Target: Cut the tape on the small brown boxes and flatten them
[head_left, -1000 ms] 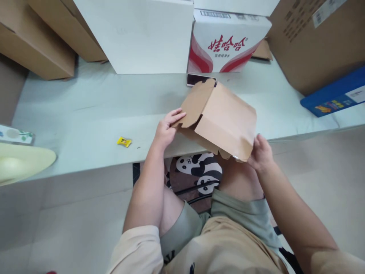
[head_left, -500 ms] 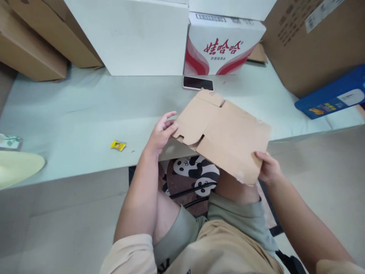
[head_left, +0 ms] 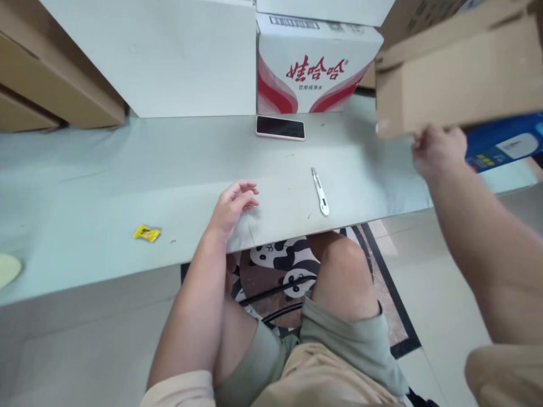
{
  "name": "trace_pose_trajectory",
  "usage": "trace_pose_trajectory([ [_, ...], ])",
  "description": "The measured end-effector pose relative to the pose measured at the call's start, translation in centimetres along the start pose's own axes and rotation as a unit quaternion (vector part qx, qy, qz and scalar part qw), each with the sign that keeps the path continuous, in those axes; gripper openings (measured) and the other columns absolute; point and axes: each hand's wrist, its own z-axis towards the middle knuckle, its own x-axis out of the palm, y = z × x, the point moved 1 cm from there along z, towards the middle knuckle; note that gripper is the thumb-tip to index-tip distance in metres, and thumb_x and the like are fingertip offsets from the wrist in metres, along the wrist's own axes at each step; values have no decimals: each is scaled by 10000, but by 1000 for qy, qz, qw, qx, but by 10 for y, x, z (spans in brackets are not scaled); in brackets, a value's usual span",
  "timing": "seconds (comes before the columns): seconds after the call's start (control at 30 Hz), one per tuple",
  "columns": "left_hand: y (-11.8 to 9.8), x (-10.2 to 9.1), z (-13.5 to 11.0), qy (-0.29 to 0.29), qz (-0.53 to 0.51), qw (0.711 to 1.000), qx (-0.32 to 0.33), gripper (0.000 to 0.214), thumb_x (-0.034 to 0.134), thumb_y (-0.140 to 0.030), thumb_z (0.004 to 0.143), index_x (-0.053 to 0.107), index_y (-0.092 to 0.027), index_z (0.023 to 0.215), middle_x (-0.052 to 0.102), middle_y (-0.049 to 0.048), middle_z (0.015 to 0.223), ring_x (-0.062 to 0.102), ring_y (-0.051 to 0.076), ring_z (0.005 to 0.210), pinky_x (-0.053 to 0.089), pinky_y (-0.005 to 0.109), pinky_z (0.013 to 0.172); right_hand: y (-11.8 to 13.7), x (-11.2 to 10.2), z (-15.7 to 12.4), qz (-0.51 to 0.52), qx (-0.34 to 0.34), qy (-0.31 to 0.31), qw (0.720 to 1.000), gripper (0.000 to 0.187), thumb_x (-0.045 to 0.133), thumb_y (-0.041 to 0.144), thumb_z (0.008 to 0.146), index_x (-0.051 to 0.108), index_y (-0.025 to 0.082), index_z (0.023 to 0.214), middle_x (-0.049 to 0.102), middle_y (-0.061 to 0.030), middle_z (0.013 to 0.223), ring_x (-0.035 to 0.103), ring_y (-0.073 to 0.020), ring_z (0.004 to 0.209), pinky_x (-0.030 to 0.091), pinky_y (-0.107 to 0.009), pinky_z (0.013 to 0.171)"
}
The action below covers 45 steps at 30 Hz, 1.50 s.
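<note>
A flattened cardboard box (head_left: 462, 79) hangs raised at the upper right, slightly blurred. My right hand (head_left: 439, 150) grips it by its lower edge, and it partly covers the blue box (head_left: 511, 138) behind. Over the near part of the table, my left hand (head_left: 235, 204) holds nothing, its fingers loosely curved and apart. To the right of that hand a white utility knife (head_left: 319, 192) lies on the tabletop. Farther back, a phone (head_left: 280, 128) with a dark screen rests in front of the white and red carton.
A white and red carton (head_left: 318, 68) and a large white box (head_left: 190, 56) line the table's back. Brown cardboard boxes (head_left: 63, 85) stand at the left. A yellow wrapped sweet (head_left: 146, 233) lies on the pale green tabletop (head_left: 85, 186), with a pale yellow rounded object (head_left: 8, 268) at the left edge.
My right hand has carried the flattened cardboard box up and to the right. My left hand has let go of it. The utility knife, hidden before, now shows on the table.
</note>
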Motion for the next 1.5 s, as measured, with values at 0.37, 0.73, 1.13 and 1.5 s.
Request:
trace_pose_trajectory([
  [0.37, -9, -1, 3, -47, -65, 996, 46, 162, 691, -257, 648, 644, -200, 792, 648, -2, 776, 569, 86, 596, 469, 239, 606, -58, 33, -108, -122, 51, 276, 952, 161, 641, 284, 805, 654, 191, 935, 731, -9, 837, 580, -52, 491, 383, -191, 443],
  [0.73, -22, -24, -30, -71, -140, 980, 121, 137, 603, -123, 653, 482, -185, 659, 584, -38, 750, 542, 57, 615, 425, 234, 654, -31, 100, -184, -259, -21, 430, 865, 143, 643, 238, 767, 650, 190, 901, 713, -10, 791, 570, -72, 527, 409, -222, 508],
  [1.13, -35, -64, -39, -142, -212, 954, 157, 82, 603, -134, 654, 547, -181, 691, 519, -47, 652, 465, 65, 612, 339, 237, 593, -15, 350, -314, -322, -289, 575, 694, 367, 570, 93, 837, 584, 188, 1191, 660, 18, 745, 566, -103, 600, 514, -249, 656],
  [1.5, -41, -73, -46, -142, -189, 959, 155, 101, 603, -132, 703, 532, -200, 678, 492, -45, 624, 434, 77, 584, 285, 247, 528, 28, 448, -383, -360, -301, 574, 671, 537, 392, 41, 907, 341, 23, 1441, 648, 11, 909, 630, 43, 588, 560, -321, 726],
])
